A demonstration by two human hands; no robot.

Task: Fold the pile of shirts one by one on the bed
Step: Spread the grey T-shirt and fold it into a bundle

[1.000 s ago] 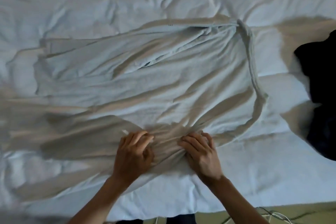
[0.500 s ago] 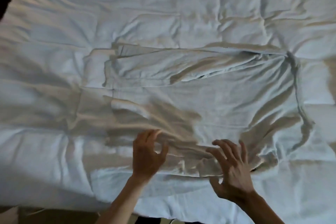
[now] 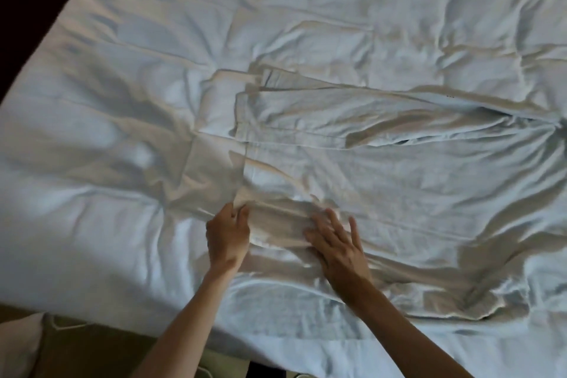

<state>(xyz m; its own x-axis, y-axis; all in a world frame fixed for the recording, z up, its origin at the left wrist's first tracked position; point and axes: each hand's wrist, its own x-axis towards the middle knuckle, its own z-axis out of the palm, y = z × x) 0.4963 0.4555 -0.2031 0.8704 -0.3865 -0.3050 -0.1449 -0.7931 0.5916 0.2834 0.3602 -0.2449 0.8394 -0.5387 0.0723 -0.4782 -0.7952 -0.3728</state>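
The white shirt [image 3: 383, 181] runs off the picture's right side, far to the right of the right hand [image 3: 337, 242], so its end cannot be seen. It looks much like the bed cover [image 3: 107, 147], so its edges near the hands are hard to find. The left hand [image 3: 228, 233] hides its own fingertips. The right hand's fingers are blurry. Both arms are cut off at the bottom.

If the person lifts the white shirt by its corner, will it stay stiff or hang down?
The shirt would probably hang limp: it lies in soft wrinkles. It seems light, as the left hand pinches its corner easily. It may slide little on the rumpled bed.
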